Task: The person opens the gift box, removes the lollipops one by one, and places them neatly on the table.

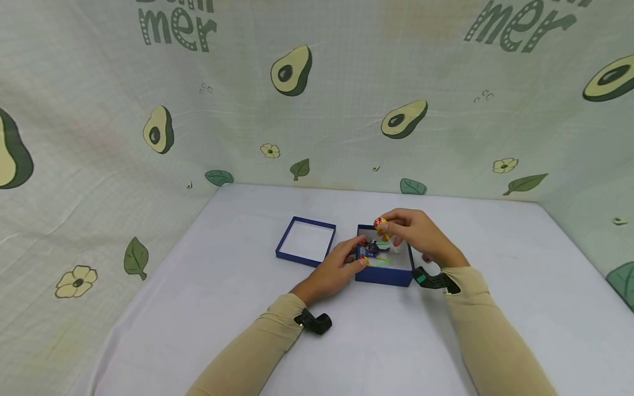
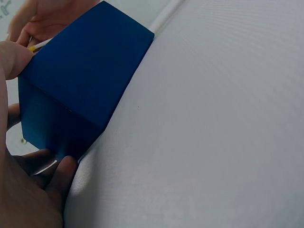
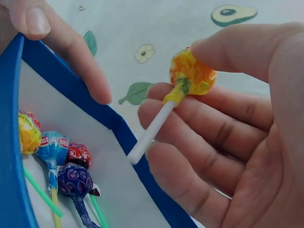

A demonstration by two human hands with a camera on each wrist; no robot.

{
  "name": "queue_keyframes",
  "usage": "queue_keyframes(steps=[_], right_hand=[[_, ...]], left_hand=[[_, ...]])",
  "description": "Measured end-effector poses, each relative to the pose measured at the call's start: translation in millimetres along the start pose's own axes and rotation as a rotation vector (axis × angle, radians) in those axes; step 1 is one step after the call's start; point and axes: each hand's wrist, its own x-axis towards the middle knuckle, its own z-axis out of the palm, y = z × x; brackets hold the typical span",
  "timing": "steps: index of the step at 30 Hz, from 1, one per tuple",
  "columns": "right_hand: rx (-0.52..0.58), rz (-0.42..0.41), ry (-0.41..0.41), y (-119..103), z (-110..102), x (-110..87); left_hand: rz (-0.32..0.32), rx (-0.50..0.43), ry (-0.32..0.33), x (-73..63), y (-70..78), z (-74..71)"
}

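Observation:
My right hand pinches a lollipop in a yellow and orange wrapper between thumb and fingers, above the far side of a blue box. Its white stick points down toward the box's rim. The left hand holds the box at its left side, with thumb and fingertips on the rim and wall. Inside lie several lollipops: a light blue one, a dark purple one, a red one and a yellow one, some with green sticks.
A blue-rimmed box lid, white inside, lies on the white table left of the box. Just right of the box is a small dark red thing, partly hidden by the right wrist. A printed cloth hangs behind.

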Motion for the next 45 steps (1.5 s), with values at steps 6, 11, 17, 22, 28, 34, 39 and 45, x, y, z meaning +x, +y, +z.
queue_keyframes(steps=[6, 11, 17, 22, 28, 34, 39, 45], right_hand=[[0.045, 0.005, 0.034, 0.0, -0.2, -4.9], [0.033, 0.011, 0.043, 2.0, 0.4, -8.1], [-0.005, 0.055, 0.049, 0.5, -0.9, -15.7], [-0.005, 0.045, 0.032, 0.7, -3.7, -23.3], [0.001, 0.044, 0.036, 6.3, -6.7, -31.4], [-0.019, 0.078, 0.027, 4.5, -10.4, -39.2], [-0.029, 0.077, 0.026, 5.7, -15.0, -43.5], [-0.026, 0.075, 0.031, 14.7, -23.9, -50.4]], left_hand=[[0.015, 0.011, 0.007, 0.7, -1.4, -0.9], [0.009, 0.013, 0.003, -0.2, -0.8, -0.8], [0.012, 0.008, -0.007, 0.1, -0.7, -0.2], [0.011, 0.002, -0.008, 0.4, -0.7, -0.2], [0.004, 0.009, -0.001, -0.6, 0.2, -0.7], [0.0, 0.006, -0.004, -0.5, -0.4, -0.2], [0.001, 0.009, -0.004, -0.5, 1.5, -0.7], [0.007, 0.008, -0.006, -0.2, 2.2, -0.8]])
